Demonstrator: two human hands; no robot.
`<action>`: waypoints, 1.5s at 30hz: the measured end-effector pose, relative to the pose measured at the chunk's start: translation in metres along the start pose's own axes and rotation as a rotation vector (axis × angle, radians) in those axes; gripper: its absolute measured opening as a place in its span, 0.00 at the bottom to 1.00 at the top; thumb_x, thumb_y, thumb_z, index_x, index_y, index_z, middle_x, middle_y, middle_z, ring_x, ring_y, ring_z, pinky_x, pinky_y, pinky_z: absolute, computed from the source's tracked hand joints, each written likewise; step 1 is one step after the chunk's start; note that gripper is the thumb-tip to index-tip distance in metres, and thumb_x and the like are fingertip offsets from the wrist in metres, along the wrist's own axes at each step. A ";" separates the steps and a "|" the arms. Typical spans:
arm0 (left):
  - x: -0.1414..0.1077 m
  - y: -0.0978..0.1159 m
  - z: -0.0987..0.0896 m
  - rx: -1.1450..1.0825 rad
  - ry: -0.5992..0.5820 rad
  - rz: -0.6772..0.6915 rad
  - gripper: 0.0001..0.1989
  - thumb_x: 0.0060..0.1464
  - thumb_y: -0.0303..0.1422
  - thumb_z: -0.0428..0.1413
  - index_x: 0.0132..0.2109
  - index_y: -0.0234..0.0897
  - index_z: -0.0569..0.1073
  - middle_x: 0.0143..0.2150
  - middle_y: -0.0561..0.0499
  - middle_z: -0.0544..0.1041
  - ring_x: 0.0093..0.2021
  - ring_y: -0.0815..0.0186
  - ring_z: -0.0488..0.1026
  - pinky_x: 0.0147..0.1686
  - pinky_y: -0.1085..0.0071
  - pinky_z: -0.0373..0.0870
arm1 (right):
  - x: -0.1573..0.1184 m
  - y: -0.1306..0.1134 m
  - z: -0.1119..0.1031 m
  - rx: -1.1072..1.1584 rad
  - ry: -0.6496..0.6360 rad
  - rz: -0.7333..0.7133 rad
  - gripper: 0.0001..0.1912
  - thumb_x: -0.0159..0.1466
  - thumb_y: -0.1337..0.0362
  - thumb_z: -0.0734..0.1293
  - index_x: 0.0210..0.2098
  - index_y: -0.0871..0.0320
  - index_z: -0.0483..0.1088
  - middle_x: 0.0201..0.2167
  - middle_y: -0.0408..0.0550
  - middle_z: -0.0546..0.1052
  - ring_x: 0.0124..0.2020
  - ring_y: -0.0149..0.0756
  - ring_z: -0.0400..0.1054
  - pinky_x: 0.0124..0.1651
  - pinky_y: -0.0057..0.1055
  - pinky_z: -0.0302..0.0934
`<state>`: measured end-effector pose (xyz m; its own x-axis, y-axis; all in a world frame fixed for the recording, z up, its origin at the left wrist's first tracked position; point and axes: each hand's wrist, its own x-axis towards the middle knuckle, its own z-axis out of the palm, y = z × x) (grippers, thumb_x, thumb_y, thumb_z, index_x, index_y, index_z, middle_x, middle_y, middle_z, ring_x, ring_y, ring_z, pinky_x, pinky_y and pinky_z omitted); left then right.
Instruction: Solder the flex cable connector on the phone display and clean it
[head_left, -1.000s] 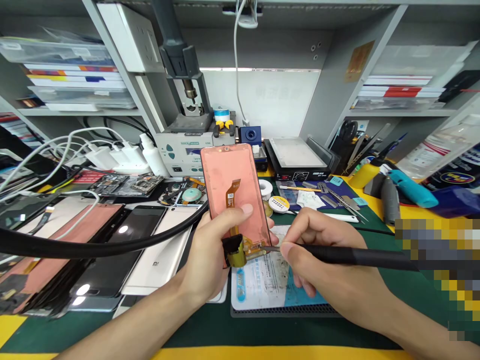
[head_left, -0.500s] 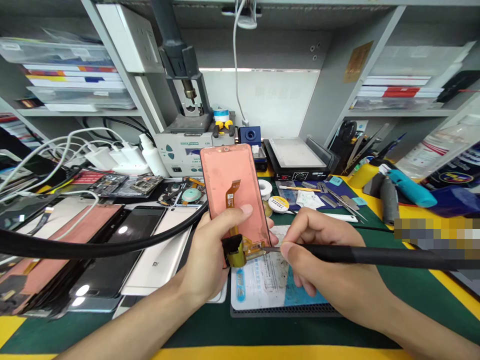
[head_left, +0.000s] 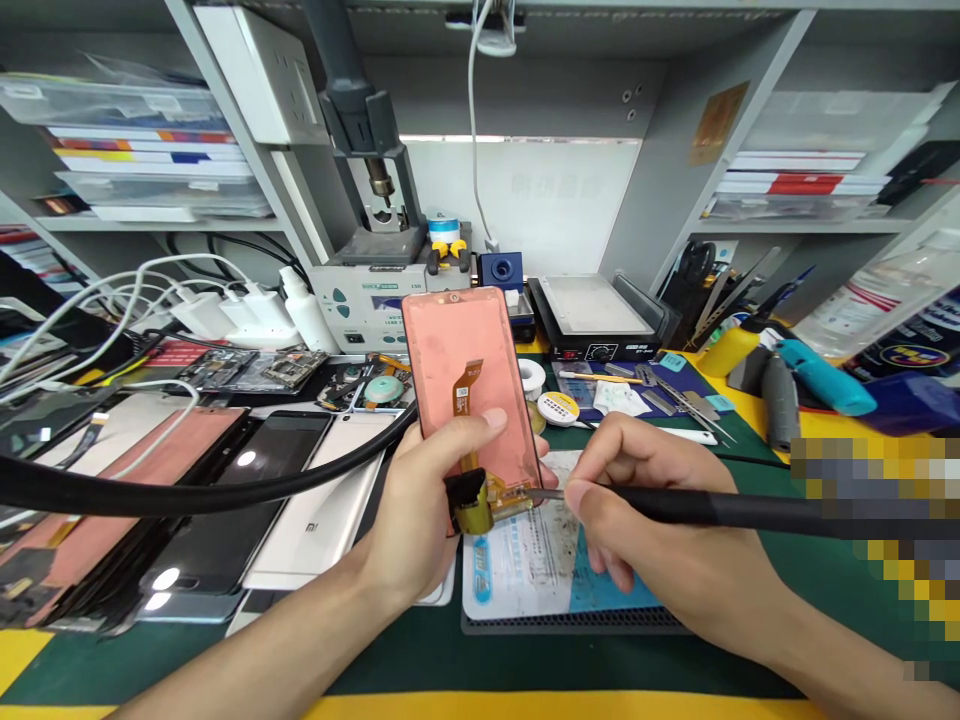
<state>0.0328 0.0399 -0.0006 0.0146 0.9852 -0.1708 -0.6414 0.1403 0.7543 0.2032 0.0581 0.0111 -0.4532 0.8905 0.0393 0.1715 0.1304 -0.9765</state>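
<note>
My left hand (head_left: 427,490) is closed around a phone screen (head_left: 480,340), thumb lying on its copper-pink back. The screen is tilted upright, its back facing me. A brown flex cable (head_left: 463,395) runs down its middle, and a curled yellow-and-black flap (head_left: 472,503) sticks out at the lower end. With fingers pinched, my right hand (head_left: 637,500) grips a long black-handled tool (head_left: 694,504). Its thin metal tip reaches the gold circuit strip (head_left: 514,495) at the screen's lower right edge. I cannot tell the tool's exact kind.
Below the hands lies a white-and-blue work pad (head_left: 525,585). A thick black hose (head_left: 225,497) crosses in front of several phones and screens at left. Behind stand a hot-air station (head_left: 367,300) and a heating plate (head_left: 600,315). Tweezers (head_left: 694,405) lie at right.
My right hand and the tool have shifted very slightly; the tip stays at the screen's lower edge. My left hand and the screen look nearly still.
</note>
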 end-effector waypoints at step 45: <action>-0.002 0.001 0.004 -0.006 0.022 -0.006 0.15 0.52 0.32 0.60 0.46 0.31 0.79 0.36 0.44 0.82 0.35 0.55 0.80 0.37 0.61 0.77 | -0.001 -0.005 0.001 -0.013 -0.019 0.040 0.08 0.60 0.69 0.66 0.26 0.55 0.63 0.15 0.36 0.68 0.14 0.26 0.60 0.19 0.24 0.55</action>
<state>0.0350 0.0387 0.0028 0.0011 0.9819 -0.1893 -0.6463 0.1451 0.7492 0.2020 0.0560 0.0159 -0.4621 0.8868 -0.0035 0.2008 0.1008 -0.9744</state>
